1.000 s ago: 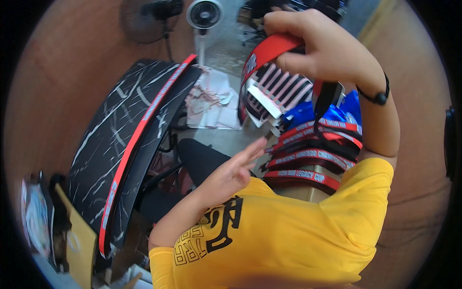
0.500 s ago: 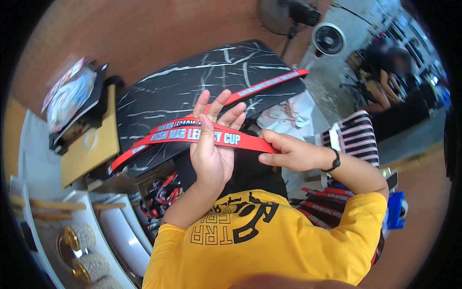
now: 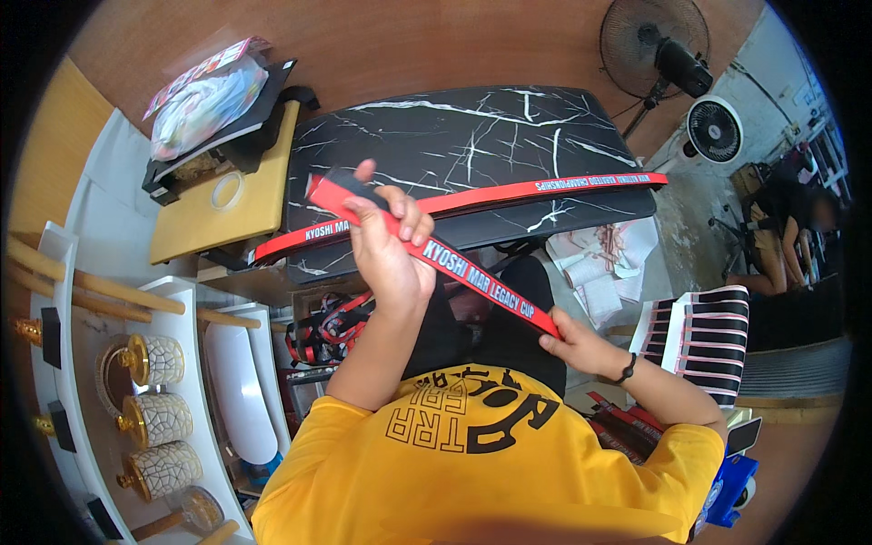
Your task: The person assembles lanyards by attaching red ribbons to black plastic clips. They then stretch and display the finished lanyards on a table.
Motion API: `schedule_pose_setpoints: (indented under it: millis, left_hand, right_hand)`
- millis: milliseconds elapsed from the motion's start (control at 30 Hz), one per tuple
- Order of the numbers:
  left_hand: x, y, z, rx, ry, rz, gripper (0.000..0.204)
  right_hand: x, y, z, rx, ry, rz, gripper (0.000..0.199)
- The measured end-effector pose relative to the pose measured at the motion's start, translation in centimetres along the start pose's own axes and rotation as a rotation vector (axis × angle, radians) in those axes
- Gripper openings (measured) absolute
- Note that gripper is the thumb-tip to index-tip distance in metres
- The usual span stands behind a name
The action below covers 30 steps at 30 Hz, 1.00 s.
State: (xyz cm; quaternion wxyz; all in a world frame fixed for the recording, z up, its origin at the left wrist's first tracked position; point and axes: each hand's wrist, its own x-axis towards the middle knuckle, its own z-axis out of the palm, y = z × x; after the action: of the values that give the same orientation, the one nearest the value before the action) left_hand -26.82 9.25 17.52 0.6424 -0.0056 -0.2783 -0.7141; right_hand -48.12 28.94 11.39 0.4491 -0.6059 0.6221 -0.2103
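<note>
A red ribbon (image 3: pixel 477 283) with white lettering is stretched slantwise between my hands, in front of the table. My left hand (image 3: pixel 392 245) is closed round its upper part, and a red and dark end of it sticks out past the fingers. At the lower right end, my right hand (image 3: pixel 581 343) pinches the ribbon between thumb and fingers. A second long red ribbon (image 3: pixel 490 193), also lettered, lies along the near side of the black marble-patterned table (image 3: pixel 391 145); my left hand hides part of it.
Left of the table, a tan board (image 3: pixel 195 213) bears a tape roll (image 3: pixel 227 191) and a bagged bundle (image 3: pixel 213 104). White shelves (image 3: pixel 173 318) hold gold-lidded jars (image 3: pixel 163 418). A striped stack (image 3: pixel 695 341) and more red ribbons (image 3: pixel 627 422) are at right; two fans and a person lie beyond.
My left hand has gone from spread fingers to closed round the ribbon. The ribbon now slants down to my right hand, which has moved lower. The view has also shifted.
</note>
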Motion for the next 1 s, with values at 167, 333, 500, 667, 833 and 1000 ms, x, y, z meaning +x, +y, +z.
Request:
schedule_pose_setpoints:
  millis: [167, 333, 500, 667, 833, 1000]
  left_hand:
    - [-1.2, -0.6, 0.8, -0.063, 0.011, -0.159, 0.063]
    - [-1.2, -0.1, 1.0, 0.002, 0.011, -0.196, 0.061]
    - [-1.4, 0.3, 0.8, 0.095, 0.089, -0.182, 0.053]
    - [-1.8, 0.2, 0.5, 0.219, 0.158, -0.109, 0.037]
    - [-2.1, 0.1, 0.1, 0.458, 0.161, -0.006, 0.031]
    - [-2.6, -0.5, 0.0, 0.56, 0.164, 0.031, 0.027]
  right_hand:
    - [1.6, 0.2, 0.1, -0.1, -0.332, -0.063, 0.038]
    - [5.2, -3.1, -1.2, -0.08, -0.209, -0.407, 0.06]
    - [8.2, -6.8, -1.1, 0.095, -0.052, -0.452, 0.053]
    - [9.4, -9.4, 0.0, 0.259, -0.016, -0.434, 0.035]
    - [9.7, -10.1, 1.0, 0.251, 0.097, -0.375, 0.029]
    - [10.1, -10.3, 2.1, 0.05, 0.416, -0.583, 0.021]
